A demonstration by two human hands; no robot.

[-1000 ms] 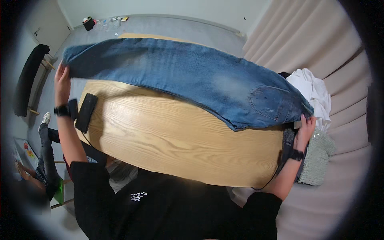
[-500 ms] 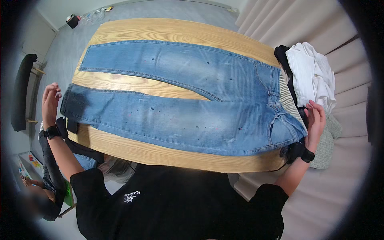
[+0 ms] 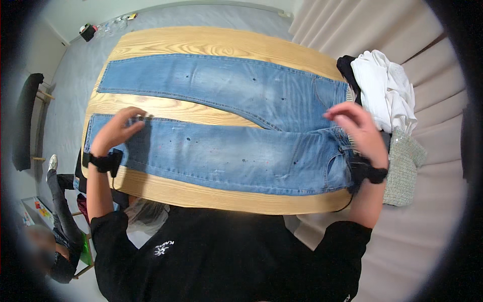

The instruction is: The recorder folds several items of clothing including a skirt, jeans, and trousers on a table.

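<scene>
A pair of blue jeans (image 3: 261, 151) with dark specks lies spread on the wooden table (image 3: 216, 38), legs to the left and waist to the right. Above the near leg, close to its hem, hovers my left hand (image 3: 119, 132), thumb and fingers apart and nothing held. My right hand (image 3: 359, 132), somewhat blurred, is over the waist end with fingers stretched and nothing visible in it. It hides part of the striped inner waistband. I wear a black band with a device on each wrist.
White folded clothes (image 3: 385, 90) and a grey-green textured garment (image 3: 402, 171) lie beyond the table's right end, by beige curtains (image 3: 417, 55). At lower left another person (image 3: 63, 246) sits. A dark bench (image 3: 26, 121) stands at the left, and a black bin (image 3: 87, 32) far left.
My left hand has come inward from beyond the hem to over the near leg. My right hand has left the waist's outer edge and moved left. The waistband edge looks drawn in.
</scene>
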